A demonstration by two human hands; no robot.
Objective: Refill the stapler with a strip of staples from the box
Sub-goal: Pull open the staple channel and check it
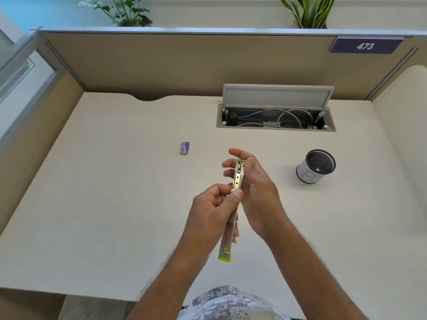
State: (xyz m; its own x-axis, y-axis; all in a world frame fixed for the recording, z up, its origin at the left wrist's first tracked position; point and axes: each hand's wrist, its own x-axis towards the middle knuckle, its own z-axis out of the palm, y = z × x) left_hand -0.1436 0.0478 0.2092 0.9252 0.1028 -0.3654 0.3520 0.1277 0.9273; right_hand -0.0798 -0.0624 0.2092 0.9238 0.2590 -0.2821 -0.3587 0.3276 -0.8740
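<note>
I hold a yellow-green stapler (238, 179) swung fully open above the desk, its metal staple channel facing me and running from near my chest to far away. My left hand (212, 215) pinches it around the middle hinge with thumb and fingers. My right hand (254, 192) cradles the far half from the right side, fingers curled behind it. The near yellow tip (224, 256) sticks out below my left hand. The small blue and grey staple box (184, 148) lies on the desk, further away and to the left of both hands, untouched.
A white mesh pen cup (315, 168) stands to the right of my hands. An open cable tray (276, 118) with its raised lid sits at the back of the desk. Beige partition walls (161, 63) enclose the desk on three sides.
</note>
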